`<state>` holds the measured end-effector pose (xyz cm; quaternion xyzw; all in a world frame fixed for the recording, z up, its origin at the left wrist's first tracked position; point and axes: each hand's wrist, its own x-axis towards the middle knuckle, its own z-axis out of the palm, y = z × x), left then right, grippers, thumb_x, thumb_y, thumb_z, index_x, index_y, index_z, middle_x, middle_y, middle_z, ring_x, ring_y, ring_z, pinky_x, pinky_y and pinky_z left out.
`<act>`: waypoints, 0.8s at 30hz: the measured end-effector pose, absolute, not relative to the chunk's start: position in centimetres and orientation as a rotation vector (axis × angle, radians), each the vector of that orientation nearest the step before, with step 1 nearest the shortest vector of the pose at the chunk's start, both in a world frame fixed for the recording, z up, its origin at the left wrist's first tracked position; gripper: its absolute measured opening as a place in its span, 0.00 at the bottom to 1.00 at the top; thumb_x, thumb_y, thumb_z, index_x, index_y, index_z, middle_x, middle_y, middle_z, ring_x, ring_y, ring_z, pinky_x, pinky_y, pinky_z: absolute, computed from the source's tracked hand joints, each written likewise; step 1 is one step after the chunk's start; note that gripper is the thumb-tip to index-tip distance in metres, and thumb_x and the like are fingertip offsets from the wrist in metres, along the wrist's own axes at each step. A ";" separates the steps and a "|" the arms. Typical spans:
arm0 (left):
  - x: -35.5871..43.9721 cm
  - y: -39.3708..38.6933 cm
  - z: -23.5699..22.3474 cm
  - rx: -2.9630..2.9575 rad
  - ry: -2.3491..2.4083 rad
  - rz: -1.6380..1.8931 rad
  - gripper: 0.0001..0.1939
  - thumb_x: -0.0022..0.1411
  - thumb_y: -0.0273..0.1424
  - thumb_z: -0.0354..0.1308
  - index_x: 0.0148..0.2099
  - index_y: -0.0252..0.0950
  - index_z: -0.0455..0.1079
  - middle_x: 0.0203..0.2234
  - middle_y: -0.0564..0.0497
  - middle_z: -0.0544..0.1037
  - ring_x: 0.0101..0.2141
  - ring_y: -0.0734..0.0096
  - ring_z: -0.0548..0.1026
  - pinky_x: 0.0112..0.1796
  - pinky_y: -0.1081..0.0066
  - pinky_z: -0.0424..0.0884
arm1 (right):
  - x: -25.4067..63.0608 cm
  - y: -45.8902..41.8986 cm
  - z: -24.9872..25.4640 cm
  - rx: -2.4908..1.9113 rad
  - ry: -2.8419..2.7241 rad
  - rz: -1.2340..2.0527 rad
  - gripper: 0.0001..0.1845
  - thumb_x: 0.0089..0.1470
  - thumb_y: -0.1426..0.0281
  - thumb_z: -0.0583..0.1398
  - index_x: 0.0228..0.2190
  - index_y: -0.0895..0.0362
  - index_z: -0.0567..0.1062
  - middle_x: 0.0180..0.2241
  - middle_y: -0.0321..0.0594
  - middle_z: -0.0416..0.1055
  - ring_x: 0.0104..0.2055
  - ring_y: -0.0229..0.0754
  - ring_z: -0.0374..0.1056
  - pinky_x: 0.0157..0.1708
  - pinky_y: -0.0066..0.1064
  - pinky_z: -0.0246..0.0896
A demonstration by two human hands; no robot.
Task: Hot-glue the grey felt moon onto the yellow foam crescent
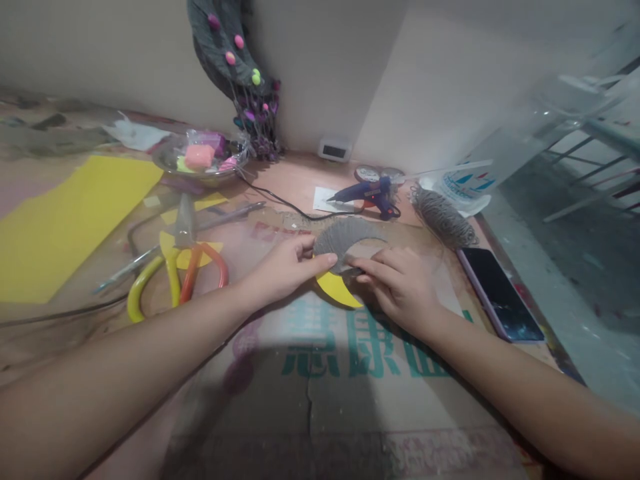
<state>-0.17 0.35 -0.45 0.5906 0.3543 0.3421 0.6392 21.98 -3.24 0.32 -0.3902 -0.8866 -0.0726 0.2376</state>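
Hands [345, 267] gripping a yellow crescent [339, 290]

Both are pinching its gray-wrapped part; the glue gun [367, 195] is lying at one o'clock.

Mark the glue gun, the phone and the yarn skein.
Glue gun [369, 191]: head view, on its dark blue body.
Phone [500, 293]: head view, on its dark screen.
Yarn skein [447, 217]: head view, middle of its grey wound strands.

Two hands [287, 270], one held crescent [333, 243], one glue gun [367, 192], one phone [500, 293], one bowl [200, 176]
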 end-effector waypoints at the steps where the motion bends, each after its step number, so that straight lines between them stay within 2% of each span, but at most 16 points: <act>1: -0.2 0.3 -0.4 1.331 0.803 0.789 0.17 0.57 0.38 0.60 0.47 0.36 0.72 0.38 0.49 0.79 0.38 0.67 0.77 0.38 0.69 0.72 | 22.1 -3.2 0.2 -1.067 -2.418 -0.177 0.13 0.62 0.67 0.54 0.45 0.56 0.75 0.30 0.41 0.71 0.33 0.42 0.63 0.32 0.34 0.50; 7: -0.1 0.3 -0.4 1.301 0.774 0.806 0.18 0.58 0.37 0.60 0.49 0.35 0.72 0.38 0.48 0.79 0.38 0.69 0.76 0.38 0.71 0.72 | 22.3 -3.1 0.0 -1.046 -2.400 -0.144 0.14 0.61 0.68 0.55 0.46 0.58 0.74 0.31 0.42 0.70 0.33 0.43 0.63 0.33 0.35 0.53; 17: -0.2 0.4 -0.6 1.339 0.781 0.777 0.15 0.58 0.37 0.60 0.46 0.36 0.72 0.37 0.51 0.79 0.34 0.72 0.75 0.34 0.74 0.69 | 21.8 -3.1 0.3 -1.053 -2.433 -0.176 0.14 0.61 0.68 0.55 0.44 0.59 0.75 0.30 0.42 0.70 0.32 0.43 0.62 0.31 0.35 0.50; 24: -0.1 0.4 -0.7 1.350 0.800 0.788 0.15 0.57 0.37 0.60 0.44 0.34 0.72 0.35 0.50 0.79 0.32 0.70 0.75 0.33 0.73 0.68 | 21.7 -3.1 0.4 -1.044 -2.439 -0.234 0.14 0.62 0.67 0.54 0.43 0.59 0.75 0.30 0.42 0.71 0.32 0.43 0.62 0.30 0.35 0.49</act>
